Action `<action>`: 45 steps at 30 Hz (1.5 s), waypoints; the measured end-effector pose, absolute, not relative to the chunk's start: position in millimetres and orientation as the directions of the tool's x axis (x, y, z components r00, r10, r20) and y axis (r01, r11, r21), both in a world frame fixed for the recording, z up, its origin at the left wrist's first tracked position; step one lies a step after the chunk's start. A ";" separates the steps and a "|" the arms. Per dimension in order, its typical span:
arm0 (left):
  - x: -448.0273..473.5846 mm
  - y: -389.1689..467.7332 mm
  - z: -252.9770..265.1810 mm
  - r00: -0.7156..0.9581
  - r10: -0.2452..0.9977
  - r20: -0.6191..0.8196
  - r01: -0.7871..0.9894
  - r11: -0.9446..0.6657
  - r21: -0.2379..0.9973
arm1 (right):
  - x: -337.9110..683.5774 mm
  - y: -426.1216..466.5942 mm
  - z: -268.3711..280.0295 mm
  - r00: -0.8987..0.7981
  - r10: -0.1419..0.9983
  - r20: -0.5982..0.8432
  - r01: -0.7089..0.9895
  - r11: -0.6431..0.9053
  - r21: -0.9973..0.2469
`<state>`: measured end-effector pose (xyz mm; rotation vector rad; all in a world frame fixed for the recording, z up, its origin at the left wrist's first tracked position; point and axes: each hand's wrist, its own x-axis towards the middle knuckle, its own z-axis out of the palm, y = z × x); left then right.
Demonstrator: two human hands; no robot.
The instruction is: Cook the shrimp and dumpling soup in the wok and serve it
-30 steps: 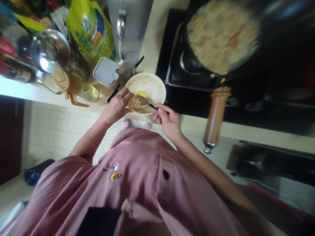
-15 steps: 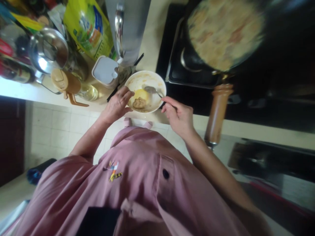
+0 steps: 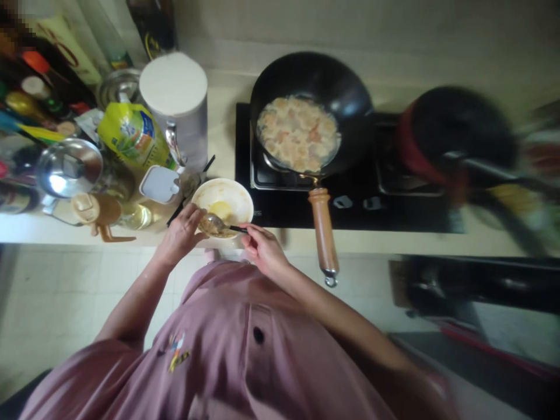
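Observation:
A white bowl (image 3: 236,195) rests at the counter's front edge, left of the stove. Inside it are a yellow liquid patch (image 3: 220,208), perhaps egg, and a brownish paste-like clump partly hidden by the spoon. My left hand (image 3: 181,232) grips the bowl's left rim, thumb toward the front and fingers over the edge. In my right hand (image 3: 265,248) is the dark handle of a metal spoon (image 3: 214,223), pinched between thumb and fingers. The spoon's head lies over the clump at the bowl's near left side.
A black wok (image 3: 306,70) holding pale food (image 3: 300,131) sits on the stove, its wooden handle (image 3: 324,233) jutting past the counter edge. Farther right is a red pot (image 3: 413,143). On the left crowd a white-lidded container (image 3: 172,84), a yellow pouch (image 3: 135,137), a tan-lidded jug (image 3: 96,208) and bottles.
The spoon has moved from the bowl's upper middle to the clump at its near left. The camera view has shifted, bringing the whole wok and the red pot into sight.

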<state>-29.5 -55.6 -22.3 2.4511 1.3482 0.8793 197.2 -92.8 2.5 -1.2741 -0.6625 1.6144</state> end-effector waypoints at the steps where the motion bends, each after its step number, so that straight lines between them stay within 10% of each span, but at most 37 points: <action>1: -29.2 -55.9 -22.7 0.405 0.821 0.402 0.700 -0.562 0.442 | 196.4 -90.6 4.0 -0.030 0.886 -0.463 -0.383 -0.438 -0.813; 8: -34.2 -61.6 -0.4 0.326 0.823 0.465 0.646 -0.553 0.526 | 207.5 -77.6 17.0 -0.132 0.780 -0.612 -0.498 -0.586 -0.639; 18: -14.2 -27.8 -2.9 0.250 0.963 0.096 -0.077 -0.079 0.994 | 226.9 -87.1 49.3 -0.019 0.962 -0.272 -0.323 -0.263 -0.909; 23: 13.8 -26.0 4.0 0.412 0.909 -0.063 -0.429 0.254 0.867 | 211.1 -102.6 61.2 -0.062 0.982 0.180 0.143 0.187 -0.972; 28: 19.6 -24.4 5.5 0.406 0.905 -0.128 -0.501 0.337 0.797 | 214.2 -106.9 65.8 -0.507 0.699 0.504 0.526 0.714 -0.462; 32: 17.6 -21.2 5.3 0.369 0.913 -0.175 -0.507 0.355 0.786 | 221.8 -108.1 79.3 -0.485 0.614 0.623 0.550 0.768 -0.328; 45: 4.2 -20.7 21.4 0.268 0.940 -0.210 -0.427 0.311 0.849 | 245.9 -123.4 90.9 -0.306 0.649 0.696 0.510 0.729 -0.456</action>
